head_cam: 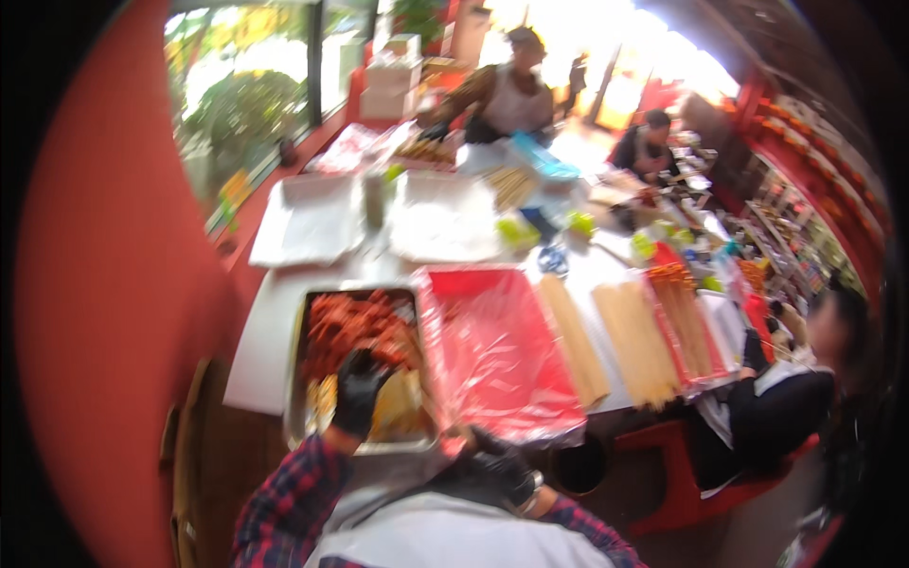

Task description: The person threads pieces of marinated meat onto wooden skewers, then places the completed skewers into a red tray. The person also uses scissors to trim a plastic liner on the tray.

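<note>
My left hand, in a black glove, is over a metal tray at the table's front edge. Red, sauce-coated pieces that look like marinated meat fill the far part of this tray. A flat yellowish-brown item lies in its near part, beside my left fingers. Blur hides whether those fingers hold anything. My right hand, also black-gloved, is low before my white apron, close to the near edge of a tray lined with red plastic film. Its grip is unclear.
Bundles of thin wooden skewers lie right of the red-lined tray, with filled skewers beyond. White trays stand farther back. A co-worker sits at right by a red stool; another person stands across the table. A red wall rises at left.
</note>
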A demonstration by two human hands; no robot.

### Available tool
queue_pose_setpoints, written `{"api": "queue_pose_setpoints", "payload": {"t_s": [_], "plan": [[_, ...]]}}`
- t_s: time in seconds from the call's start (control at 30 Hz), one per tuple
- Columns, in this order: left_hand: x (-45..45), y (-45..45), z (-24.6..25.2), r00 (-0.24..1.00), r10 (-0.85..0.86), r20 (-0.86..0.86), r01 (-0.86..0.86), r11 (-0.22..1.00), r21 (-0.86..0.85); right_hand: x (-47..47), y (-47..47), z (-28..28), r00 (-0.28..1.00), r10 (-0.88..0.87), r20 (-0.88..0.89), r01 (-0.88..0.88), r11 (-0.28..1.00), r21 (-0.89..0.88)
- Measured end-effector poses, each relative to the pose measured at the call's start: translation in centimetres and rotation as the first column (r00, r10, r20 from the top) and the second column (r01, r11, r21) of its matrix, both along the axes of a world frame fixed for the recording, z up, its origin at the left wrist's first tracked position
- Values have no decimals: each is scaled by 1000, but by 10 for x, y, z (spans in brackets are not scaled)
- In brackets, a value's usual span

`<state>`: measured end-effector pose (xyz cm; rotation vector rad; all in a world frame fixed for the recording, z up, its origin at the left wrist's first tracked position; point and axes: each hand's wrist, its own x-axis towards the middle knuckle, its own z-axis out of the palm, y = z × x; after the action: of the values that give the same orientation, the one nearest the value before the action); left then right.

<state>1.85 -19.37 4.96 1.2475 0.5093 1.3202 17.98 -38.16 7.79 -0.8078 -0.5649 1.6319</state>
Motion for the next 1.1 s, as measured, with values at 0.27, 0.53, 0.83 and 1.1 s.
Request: {"api": "queue_pose_setpoints", "payload": {"t_s": [0.27, 0.53, 0.83, 1.1], "plan": [[0, -4, -2, 989, -56, 138, 64, 996, -60, -9, 5, -5, 994, -97, -38, 96, 995, -38], [-2, -6, 0, 996, -42, 76, 53, 988, -142, -7, 3, -4, 995, -33, -93, 36, 999, 29], [-18, -8, 37, 983, -184, 19, 182, 944, -274, -4, 1, -11, 999, 32, -27, -29, 996, 87], [-35, -1, 44, 973, -229, -11, 210, 911, -356, -1, 2, -9, 992, 108, -59, -102, 990, 101]]}}
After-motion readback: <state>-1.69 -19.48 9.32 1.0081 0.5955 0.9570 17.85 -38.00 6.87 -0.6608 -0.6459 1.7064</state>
